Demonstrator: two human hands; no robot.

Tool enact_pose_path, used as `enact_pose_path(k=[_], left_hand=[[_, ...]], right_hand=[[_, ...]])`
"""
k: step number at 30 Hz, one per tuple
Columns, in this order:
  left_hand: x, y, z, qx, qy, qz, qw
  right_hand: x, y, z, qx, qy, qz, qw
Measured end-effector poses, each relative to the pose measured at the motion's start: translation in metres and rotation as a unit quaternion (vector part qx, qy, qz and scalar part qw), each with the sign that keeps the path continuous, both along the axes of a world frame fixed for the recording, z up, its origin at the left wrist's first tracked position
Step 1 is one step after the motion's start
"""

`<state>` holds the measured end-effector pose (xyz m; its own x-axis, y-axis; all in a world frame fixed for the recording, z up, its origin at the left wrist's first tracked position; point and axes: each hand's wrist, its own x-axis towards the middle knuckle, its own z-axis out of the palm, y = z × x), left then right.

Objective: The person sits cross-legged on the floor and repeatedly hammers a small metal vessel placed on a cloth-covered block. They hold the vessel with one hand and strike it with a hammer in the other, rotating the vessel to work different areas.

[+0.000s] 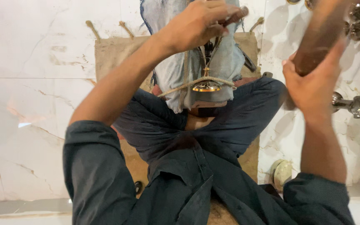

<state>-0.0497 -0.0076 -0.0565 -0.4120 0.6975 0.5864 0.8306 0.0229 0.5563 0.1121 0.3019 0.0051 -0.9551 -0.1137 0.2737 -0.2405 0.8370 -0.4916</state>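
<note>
Two hands: left (196, 25) grips brass goblet (206, 66), right (313, 83) wooden mallet (319, 35).

two hands (196, 25), one brass goblet (206, 66), one wooden mallet (319, 35), one burlap mat (113, 54)

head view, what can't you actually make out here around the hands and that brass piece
- Brass piece: its top is hidden under the left hand in the head view.
- Tool in the left hand: only a brown tip shows past the fingers.
- Wooden handle in the right hand: motion-blurred, upper end cut off by the top edge.
- Metal fittings: cut off by the right edge.
</note>
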Motion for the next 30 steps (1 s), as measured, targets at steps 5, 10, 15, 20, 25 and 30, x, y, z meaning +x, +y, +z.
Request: enact_pose_path(k=[5,10,15,20,25,30], left_hand=[[0.019,-0.005,-0.025,0.071,-0.115,0.089,0.987],[0.05,0.011,-0.046,0.186,-0.142,0.234,0.944],[0.079,0.035,-0.052,0.282,-0.218,0.349,0.867],[0.084,0.042,-0.048,0.304,-0.218,0.375,0.848],[0.086,0.042,-0.051,0.283,-0.195,0.372,0.862],[0.085,0.053,-0.061,0.349,-0.222,0.381,0.827]], right_hand=[[-0.031,-0.016,0.06,0.241,0.073,0.075,0.965],[-0.038,-0.051,0.106,0.369,0.079,0.137,0.916],[-0.041,-0.082,0.129,0.518,0.121,0.176,0.828],[-0.041,-0.098,0.144,0.557,0.162,0.208,0.788],[-0.038,-0.097,0.155,0.555,0.174,0.227,0.781],[-0.048,-0.082,0.139,0.576,0.129,0.192,0.784]])
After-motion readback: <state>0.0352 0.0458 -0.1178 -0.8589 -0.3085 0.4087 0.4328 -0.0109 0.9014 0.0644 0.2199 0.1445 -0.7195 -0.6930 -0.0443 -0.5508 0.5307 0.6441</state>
